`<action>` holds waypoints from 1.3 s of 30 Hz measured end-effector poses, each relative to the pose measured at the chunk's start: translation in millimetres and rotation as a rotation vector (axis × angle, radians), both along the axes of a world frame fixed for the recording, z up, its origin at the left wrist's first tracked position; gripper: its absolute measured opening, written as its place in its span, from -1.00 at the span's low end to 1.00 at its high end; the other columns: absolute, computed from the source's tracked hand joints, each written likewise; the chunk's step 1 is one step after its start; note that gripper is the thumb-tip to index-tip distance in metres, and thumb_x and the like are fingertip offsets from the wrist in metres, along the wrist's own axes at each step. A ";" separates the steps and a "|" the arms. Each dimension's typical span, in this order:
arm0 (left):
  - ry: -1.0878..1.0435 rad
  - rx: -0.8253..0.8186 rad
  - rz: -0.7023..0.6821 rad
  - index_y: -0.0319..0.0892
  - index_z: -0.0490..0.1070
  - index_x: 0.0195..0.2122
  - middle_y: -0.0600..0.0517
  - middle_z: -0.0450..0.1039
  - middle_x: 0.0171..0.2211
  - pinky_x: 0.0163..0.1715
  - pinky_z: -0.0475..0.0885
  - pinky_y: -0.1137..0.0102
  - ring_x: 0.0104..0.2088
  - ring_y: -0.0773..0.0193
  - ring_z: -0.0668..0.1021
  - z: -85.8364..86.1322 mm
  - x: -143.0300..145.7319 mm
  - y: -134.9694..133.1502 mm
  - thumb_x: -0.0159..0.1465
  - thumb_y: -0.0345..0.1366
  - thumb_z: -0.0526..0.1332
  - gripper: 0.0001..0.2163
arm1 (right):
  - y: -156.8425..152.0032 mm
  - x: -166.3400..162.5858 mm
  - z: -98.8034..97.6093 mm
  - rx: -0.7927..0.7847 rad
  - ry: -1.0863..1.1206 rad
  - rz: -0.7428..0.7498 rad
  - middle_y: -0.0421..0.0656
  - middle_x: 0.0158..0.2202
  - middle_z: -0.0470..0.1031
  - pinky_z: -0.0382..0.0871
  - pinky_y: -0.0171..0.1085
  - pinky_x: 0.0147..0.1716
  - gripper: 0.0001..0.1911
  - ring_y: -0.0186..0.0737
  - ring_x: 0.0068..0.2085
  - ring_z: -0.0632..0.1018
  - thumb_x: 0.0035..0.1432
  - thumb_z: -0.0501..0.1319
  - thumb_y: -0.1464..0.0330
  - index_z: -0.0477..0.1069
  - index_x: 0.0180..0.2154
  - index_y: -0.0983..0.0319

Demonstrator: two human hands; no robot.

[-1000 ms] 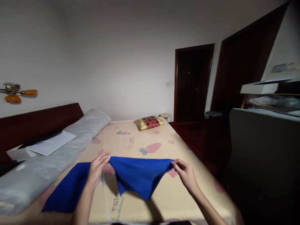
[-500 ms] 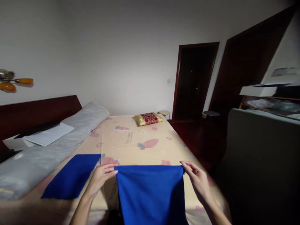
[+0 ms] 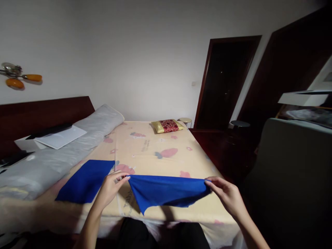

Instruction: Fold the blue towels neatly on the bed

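Left hand: the left hand (image 3: pixel 110 188) is closed in a pinch on the left upper corner of the blue cloth (image 3: pixel 166 192), thumb and fingertips pressed together on the fabric.
Right hand: the right hand (image 3: pixel 228 197) is closed in the same kind of pinch on the right upper corner of the cloth, the remaining fingers curled loosely.
Blue cloth: it is held stretched between the two hands, above the near edge of the bed (image 3: pixel 155 152); the top edge is drawn almost straight, while the lower part hangs slack and ends in a point toward the lower left. Whether the lower part touches the bed cannot be told.
Second blue cloth: a folded blue cloth (image 3: pixel 85 181) is laid flat on the bed, just beside the left hand and to its left, apart from the held cloth.
Bed cover: the bed is covered with a pale yellow sheet printed with pink and grey figures and some lettering.
Long grey bolster: a long grey bolster (image 3: pixel 64 152) is laid along the left side of the bed, against the dark headboard (image 3: pixel 38 117).
White papers: white papers (image 3: pixel 61 136) are seen resting on top of the bolster.
Small cushion: a red and gold cushion (image 3: pixel 168 126) is placed at the far end of the bed, well apart from the hands.
Doorway: a dark doorway (image 3: pixel 225 83) is seen beyond the bed on the right.
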State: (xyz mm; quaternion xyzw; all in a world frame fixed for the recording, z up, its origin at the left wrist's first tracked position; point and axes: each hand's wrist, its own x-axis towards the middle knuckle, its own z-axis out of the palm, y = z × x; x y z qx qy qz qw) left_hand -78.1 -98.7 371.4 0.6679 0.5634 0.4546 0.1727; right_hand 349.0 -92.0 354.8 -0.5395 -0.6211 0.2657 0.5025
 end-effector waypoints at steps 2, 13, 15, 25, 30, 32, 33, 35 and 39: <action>0.014 0.033 -0.030 -0.12 0.56 -0.36 0.01 0.57 -0.37 -0.30 0.46 0.42 -0.32 0.25 0.56 7.1 -1.3 -5.5 0.14 -0.07 0.26 -0.76 | -4.9 1.1 4.7 0.023 -0.089 -0.023 -0.14 -0.49 0.53 0.36 -0.31 -0.48 -0.55 -0.23 -0.47 0.47 0.00 0.24 -0.07 0.53 -0.41 0.20; -0.306 -0.532 -0.217 -0.15 0.29 -0.25 0.02 0.54 -0.63 -0.70 0.09 0.49 -0.72 0.26 0.50 31.5 -5.3 -33.0 0.11 0.09 0.23 -0.60 | -19.7 -5.0 21.0 -0.269 0.175 0.238 -0.39 -0.76 0.18 0.01 -0.36 -0.71 -0.52 -0.40 -0.73 0.19 0.05 0.20 -0.11 0.33 -0.33 0.18; -0.355 -0.584 -0.216 -0.14 0.27 -0.22 -0.04 0.59 -0.57 -0.69 0.10 0.50 -0.66 0.21 0.56 19.0 -4.5 -23.8 0.09 0.09 0.25 -0.57 | -12.6 -11.3 7.8 -0.334 0.225 0.304 -0.33 -0.73 0.32 0.10 -0.34 -0.68 -0.52 -0.35 -0.72 0.29 0.06 0.18 -0.11 0.28 -0.33 0.17; -0.517 -0.327 -0.132 -0.13 0.30 -0.28 -0.13 0.63 -0.31 -0.21 0.49 0.25 -0.24 0.03 0.65 -26.9 11.1 87.4 -0.06 0.17 0.33 -0.48 | 82.5 -40.6 -29.8 -0.157 0.305 0.110 -0.14 -0.44 0.54 0.35 -0.22 -0.36 -0.42 -0.06 -0.28 0.60 -0.17 0.24 -0.21 0.25 -0.42 0.15; -0.425 0.061 -0.041 -0.15 0.38 -0.27 -0.08 0.60 -0.29 -0.17 0.48 0.27 -0.17 0.09 0.62 -4.0 2.4 127.1 0.02 0.19 0.24 -0.51 | 110.8 -48.9 -0.4 0.165 0.303 0.062 -0.10 -0.34 0.55 0.40 -0.19 -0.27 -0.50 -0.08 -0.25 0.59 -0.02 0.23 -0.11 0.33 -0.33 0.19; -0.367 0.068 -0.021 -0.16 0.42 -0.25 -0.09 0.59 -0.24 -0.11 0.46 0.26 -0.16 0.11 0.60 -21.3 -7.7 132.7 0.05 0.17 0.22 -0.52 | 116.0 -49.0 -17.7 0.158 0.277 0.086 -0.09 -0.37 0.56 0.41 -0.18 -0.26 -0.51 -0.09 -0.27 0.58 0.02 0.21 -0.11 0.34 -0.32 0.20; -0.305 0.051 -0.006 -0.17 0.45 -0.24 -0.09 0.59 -0.22 -0.08 0.45 0.26 -0.16 0.12 0.60 -37.1 -12.3 133.6 0.07 0.17 0.19 -0.52 | 118.1 -48.8 -32.9 0.128 0.256 0.097 -0.09 -0.39 0.55 0.41 -0.17 -0.27 -0.50 -0.10 -0.29 0.58 0.03 0.19 -0.12 0.35 -0.32 0.20; -0.128 -0.058 0.008 -0.15 0.48 -0.20 -0.08 0.60 -0.17 -0.04 0.43 0.27 -0.13 0.14 0.58 -79.1 -17.6 130.3 0.14 0.15 0.10 -0.52 | 119.5 -49.1 -71.8 0.040 0.202 0.119 -0.10 -0.43 0.53 0.42 -0.17 -0.28 -0.46 -0.12 -0.33 0.56 0.01 0.15 -0.16 0.36 -0.35 0.21; -0.004 -0.230 0.012 -0.12 0.55 -0.43 -0.06 0.62 -0.35 -0.16 0.49 0.25 -0.27 0.08 0.60 -174.3 -9.8 98.0 0.04 0.08 0.20 -0.63 | 100.7 -54.4 -158.4 -0.112 0.136 0.103 -0.10 -0.53 0.51 0.41 -0.15 -0.34 -0.44 -0.10 -0.42 0.53 -0.12 0.13 -0.21 0.35 -0.49 0.17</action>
